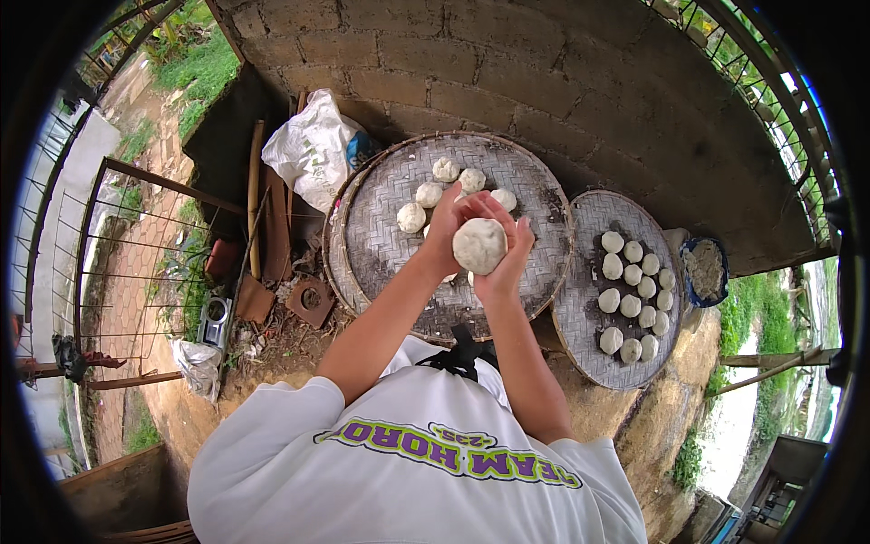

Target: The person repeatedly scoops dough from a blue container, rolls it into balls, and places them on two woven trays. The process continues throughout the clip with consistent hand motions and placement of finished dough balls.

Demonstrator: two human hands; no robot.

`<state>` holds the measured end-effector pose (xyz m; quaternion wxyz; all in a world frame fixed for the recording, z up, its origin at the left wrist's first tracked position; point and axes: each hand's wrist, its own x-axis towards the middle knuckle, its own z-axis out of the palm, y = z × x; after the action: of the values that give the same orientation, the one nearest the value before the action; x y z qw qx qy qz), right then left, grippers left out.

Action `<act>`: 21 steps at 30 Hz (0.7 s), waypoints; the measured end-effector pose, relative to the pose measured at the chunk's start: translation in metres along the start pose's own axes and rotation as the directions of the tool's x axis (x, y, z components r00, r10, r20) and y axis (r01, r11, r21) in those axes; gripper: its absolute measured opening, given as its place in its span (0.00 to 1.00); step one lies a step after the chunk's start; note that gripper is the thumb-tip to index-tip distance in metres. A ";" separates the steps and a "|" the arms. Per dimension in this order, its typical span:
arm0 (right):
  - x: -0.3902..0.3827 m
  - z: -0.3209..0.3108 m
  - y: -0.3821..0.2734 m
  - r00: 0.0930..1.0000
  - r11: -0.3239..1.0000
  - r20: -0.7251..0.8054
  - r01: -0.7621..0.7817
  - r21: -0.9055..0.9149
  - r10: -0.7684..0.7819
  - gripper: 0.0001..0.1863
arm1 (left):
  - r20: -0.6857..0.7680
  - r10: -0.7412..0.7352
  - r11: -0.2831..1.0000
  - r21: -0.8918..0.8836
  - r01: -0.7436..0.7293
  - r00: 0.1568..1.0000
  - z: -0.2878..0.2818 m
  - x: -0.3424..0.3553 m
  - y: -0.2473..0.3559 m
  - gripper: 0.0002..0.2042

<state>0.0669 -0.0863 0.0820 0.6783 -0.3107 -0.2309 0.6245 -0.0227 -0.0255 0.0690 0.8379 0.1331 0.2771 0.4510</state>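
Observation:
A whitish, speckled dough ball is cupped between my two hands, raised over the large round woven tray. My left hand curves round its left side, and its fingers reach behind the ball. From the right and below, my right hand presses against it, the fingers partly hidden. Beneath and beyond my hands, several similar dough balls lie on the tray; my hands and forearms cover some of them.
To the right, a smaller woven tray bears several rows of dough balls. Beside it stands a blue-rimmed basin of pale, crumbly stuff. A white sack leans at the back left. A block wall closes off the far side.

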 end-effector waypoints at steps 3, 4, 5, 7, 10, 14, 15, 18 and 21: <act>0.017 -0.007 0.001 0.954 0.962 -0.266 -0.063 0.266 0.136 0.33 | -0.258 0.172 0.979 -0.062 -0.194 0.951 0.006 0.000 -0.007 0.29; 0.018 -0.009 0.004 0.960 0.986 -0.275 -0.005 0.166 0.051 0.35 | -0.192 0.201 0.971 -0.092 -0.221 0.961 0.005 -0.003 -0.007 0.30; 0.023 -0.012 0.004 0.974 0.992 -0.226 0.010 0.127 0.020 0.36 | -0.100 0.153 0.975 -0.150 -0.167 0.983 0.005 -0.005 -0.008 0.30; 0.028 -0.016 0.001 0.989 0.992 -0.148 0.004 0.130 0.016 0.37 | 0.089 0.029 0.956 -0.293 -0.001 0.996 0.002 -0.009 -0.006 0.34; 0.025 -0.015 -0.004 0.997 0.991 -0.072 -0.026 0.133 0.036 0.40 | 0.093 0.031 0.992 -0.122 -0.019 0.995 0.008 -0.006 -0.010 0.37; 0.007 0.001 -0.003 0.970 0.996 -0.243 0.013 0.083 0.008 0.35 | -0.233 0.253 0.964 -0.014 -0.264 0.939 0.017 -0.006 -0.012 0.33; 0.000 0.006 0.000 0.974 0.993 -0.203 0.093 -0.070 -0.106 0.35 | -0.205 0.189 0.972 -0.100 -0.213 0.960 0.018 -0.006 -0.011 0.33; -0.003 0.009 -0.003 0.928 0.911 -0.131 0.303 -0.280 -0.349 0.36 | 0.237 -0.022 0.968 -0.238 0.080 0.971 0.012 -0.009 -0.004 0.33; 0.004 0.001 -0.009 0.971 0.991 -0.214 0.122 0.058 -0.107 0.34 | 0.052 0.007 1.000 -0.030 -0.006 0.999 0.009 -0.003 -0.005 0.30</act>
<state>0.0730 -0.0828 0.0883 0.7443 -0.3370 -0.1534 0.5558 -0.0152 -0.0307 0.0751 0.8452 0.1333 0.2480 0.4542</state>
